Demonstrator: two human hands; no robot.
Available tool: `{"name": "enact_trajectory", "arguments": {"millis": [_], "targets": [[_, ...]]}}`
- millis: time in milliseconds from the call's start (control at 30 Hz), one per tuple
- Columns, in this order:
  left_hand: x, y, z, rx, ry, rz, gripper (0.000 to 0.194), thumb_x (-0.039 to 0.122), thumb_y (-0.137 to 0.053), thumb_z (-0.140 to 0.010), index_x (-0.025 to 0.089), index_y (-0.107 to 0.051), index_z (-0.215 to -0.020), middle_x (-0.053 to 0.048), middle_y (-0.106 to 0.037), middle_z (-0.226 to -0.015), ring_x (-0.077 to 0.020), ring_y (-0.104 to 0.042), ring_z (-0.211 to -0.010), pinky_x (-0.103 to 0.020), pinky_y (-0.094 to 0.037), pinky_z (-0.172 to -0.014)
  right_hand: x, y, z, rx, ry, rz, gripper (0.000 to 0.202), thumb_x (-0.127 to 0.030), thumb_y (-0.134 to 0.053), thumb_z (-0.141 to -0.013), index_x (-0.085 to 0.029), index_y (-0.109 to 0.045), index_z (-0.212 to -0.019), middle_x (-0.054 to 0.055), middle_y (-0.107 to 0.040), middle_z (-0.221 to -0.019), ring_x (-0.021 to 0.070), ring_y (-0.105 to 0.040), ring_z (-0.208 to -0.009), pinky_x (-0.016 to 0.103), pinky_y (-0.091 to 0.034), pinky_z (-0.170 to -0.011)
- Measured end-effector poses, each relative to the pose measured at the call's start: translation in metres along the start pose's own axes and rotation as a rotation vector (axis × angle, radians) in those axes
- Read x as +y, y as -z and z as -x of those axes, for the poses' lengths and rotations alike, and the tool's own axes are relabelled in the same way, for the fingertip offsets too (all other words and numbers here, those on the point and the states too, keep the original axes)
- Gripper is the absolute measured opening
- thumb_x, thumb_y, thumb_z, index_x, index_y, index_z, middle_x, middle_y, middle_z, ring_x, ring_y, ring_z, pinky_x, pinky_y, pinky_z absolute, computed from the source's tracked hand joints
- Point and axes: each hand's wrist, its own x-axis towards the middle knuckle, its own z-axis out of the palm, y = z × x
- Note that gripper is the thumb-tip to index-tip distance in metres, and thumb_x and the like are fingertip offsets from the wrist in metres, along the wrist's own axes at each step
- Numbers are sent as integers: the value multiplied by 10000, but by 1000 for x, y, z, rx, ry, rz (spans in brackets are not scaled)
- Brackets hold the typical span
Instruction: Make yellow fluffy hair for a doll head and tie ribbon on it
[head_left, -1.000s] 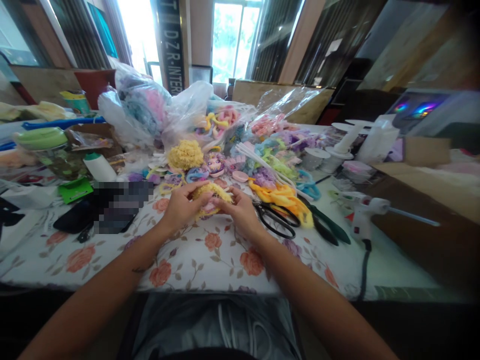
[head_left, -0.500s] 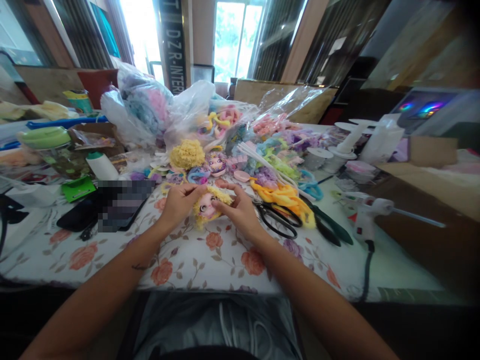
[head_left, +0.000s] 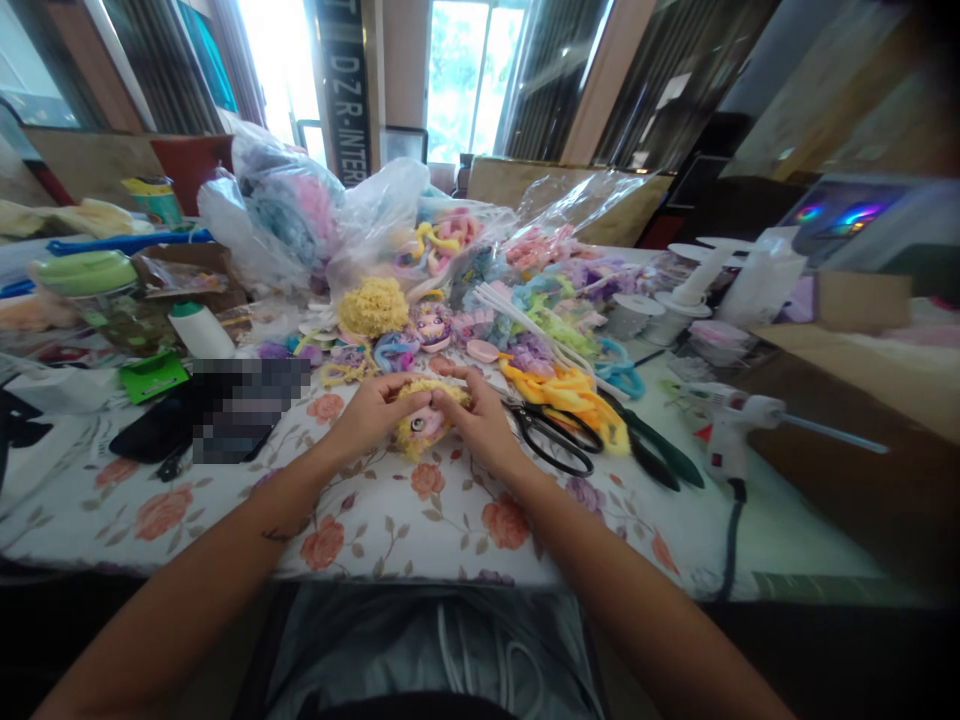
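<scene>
A: How does the piece lie?
B: Yellow-haired doll head [head_left: 417, 426] is between your hands, over the flowered cloth [head_left: 390, 512] on the surface. Face turned up towards you, one eye showing; outline roundish, long axis can't be told.
A: And your grip?
B: Clamped on the head from both sides. Your left hand [head_left: 369, 412] and right hand [head_left: 478, 412] mirror each other, thumbs crossing its face, forearms slanting inward.

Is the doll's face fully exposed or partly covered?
Partly covered: one eye shows on the doll's face; the right hand has its thumb over part of it.
</scene>
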Motion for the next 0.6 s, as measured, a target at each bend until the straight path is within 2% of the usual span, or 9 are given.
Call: {"name": "enact_trajectory", "arguments": {"millis": [67, 233, 333, 400, 500, 600], "targets": [[-2, -3, 0, 23, 23, 44, 345, 429, -632, -778, 183, -704, -1008, -42, -704, -968, -206, -611, -915, -273, -470, -783, 1, 0, 0, 17, -3, 38, 333, -439, -543, -834, -194, -575, -1057, 14, -624, -808, 148, -564, -660, 258, -454, -591], [-10, -10, 0, 102, 86, 138, 241, 380, -654, -762, 177, -729, -868, -15, -680, -755, -171, -606, -778, -242, -451, -672, 4, -4, 1, 34, -2, 80, 316, -458, -499, -860, -182, -599, -976, 4, -591, -747, 135, -517, -618, 242, -413, -549], [-12, -9, 0, 141, 181, 258, 258, 401, -696, -719, 158, -718, -801, -19, -671, -731, -144, -582, -675, -238, -436, -618, 6, -6, -2, 32, -12, 49, 357, -480, -489, -863, -186, -583, -1041, 3, -591, -741, 137, -535, -629, 236, -435, -538], [-12, -6, 0, 187, 261, 354, 283, 406, -731, -676, 146, -713, -785, -25, -667, -717, -132, -571, -636, -234, -432, -594, 6, -2, -6, 72, -7, 18, 404, -495, -487, -859, -183, -553, -1107, 26, -605, -822, 142, -567, -666, 242, -466, -533], [-10, 1, -2, 313, 340, 456, 293, 377, -780, -603, 133, -711, -751, -27, -654, -673, -119, -555, -595, -221, -420, -548, 3, 26, -9, 245, 27, 24, 464, -511, -528, -824, -176, -528, -1145, 80, -609, -979, 169, -620, -750, 278, -516, -554], [-9, 8, -6, 391, 380, 550, 288, 350, -806, -545, 132, -707, -706, -24, -645, -631, -108, -537, -547, -213, -404, -496, 5, 80, 6, 505, -8, 218, 446, -522, -546, -806, -175, -580, -1085, 112, -645, -982, 206, -644, -781, 330, -528, -606]]}}
